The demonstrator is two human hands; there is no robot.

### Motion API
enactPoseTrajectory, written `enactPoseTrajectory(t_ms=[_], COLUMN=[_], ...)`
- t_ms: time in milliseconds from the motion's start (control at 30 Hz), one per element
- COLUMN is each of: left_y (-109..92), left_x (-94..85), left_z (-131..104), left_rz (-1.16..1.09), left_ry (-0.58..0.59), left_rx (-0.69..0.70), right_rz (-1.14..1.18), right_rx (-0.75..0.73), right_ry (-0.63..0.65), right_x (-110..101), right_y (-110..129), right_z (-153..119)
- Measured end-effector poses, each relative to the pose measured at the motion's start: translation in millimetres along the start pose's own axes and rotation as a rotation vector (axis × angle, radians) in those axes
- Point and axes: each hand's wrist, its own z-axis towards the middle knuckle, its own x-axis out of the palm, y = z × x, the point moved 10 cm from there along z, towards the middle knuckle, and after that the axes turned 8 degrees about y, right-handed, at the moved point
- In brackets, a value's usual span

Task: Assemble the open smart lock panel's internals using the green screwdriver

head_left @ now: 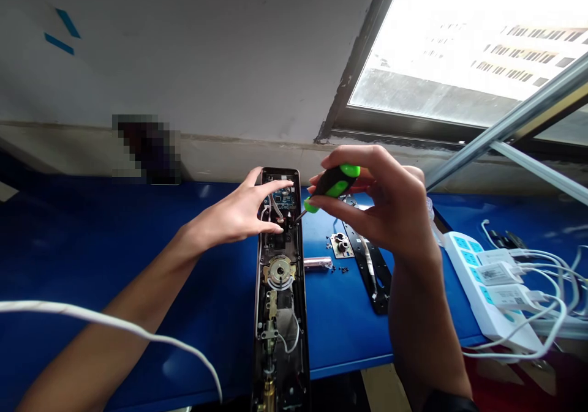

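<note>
A long black device housing [281, 250], its inside exposed, stands in front of me and reaches past the blue table's front edge. Inside it are a blue circuit board [285, 200], a round metal disc [280, 270] and thin wires. My left hand [245, 207] rests at the housing's upper part, thumb and fingers spread apart over the board area. Between the thumb and fingers of my right hand [383, 201] is a green and black screwdriver [334, 185]. Its shaft slants down left to the housing's inner right side, below the board; the exact tip contact is too small to make out.
Right of the housing lie a small camera-like module [342, 245], a pinkish metallic cylinder [318, 263], loose screws [340, 269] and a black panel [374, 280]. A white power strip [475, 289] with plugged chargers stands at right. A white cable [124, 325] crosses the left foreground.
</note>
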Motion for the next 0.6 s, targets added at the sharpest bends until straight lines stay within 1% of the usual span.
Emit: enactPoseTrajectory(t_ms=[100,167,200,267,333,367,400,433,467,533,567,600], left_y=[-1,-2,-4,-11,-27,-37,-49,-60,-70,-86,-90,-94], left_x=[-0.2,-2.4,-4.8,-13.5,-24.7,-28.6,-30.1,-28.5,-23.8,-8.0,1.6,11.4], left_z=[-2,-5,-6,-10,-14,-16,-18,-19,-20,-17,-15,-12], left_rz=[-0.003,-0.005,0.001,0.03,0.078,0.103,0.125,0.144,0.161,0.187,0.199,0.211], left_ry=[0.02,0.023,0.014,-0.047,-0.159,-0.216,-0.265,-0.295,-0.303,-0.272,-0.24,-0.205], left_rx=[-0.008,-0.017,-0.017,0.005,0.08,0.14,0.208,0.279,0.347,0.452,0.487,0.512], right_rz=[0.064,0.086,0.097,0.111,0.082,0.042,-0.01,-0.065,-0.125,-0.185,-0.179,-0.161], right_rx=[0.041,0.028,0.01,-0.028,-0.026,-0.001,0.038,0.078,0.128,0.222,0.257,0.28], right_ry=[0.025,0.005,-0.026,-0.139,-0.249,-0.268,-0.242,-0.185,-0.096,0.104,0.187,0.239], right_x=[5,4,-1,-17,-37,-45,-48,-48,-44,-30,-23,-17], right_y=[-11,-12,-11,-6,-5,-8,-12,-19,-28,-52,-64,-75], right_z=[0,0,-1,-5,-12,-14,-15,-16,-15,-16,-17,-18])
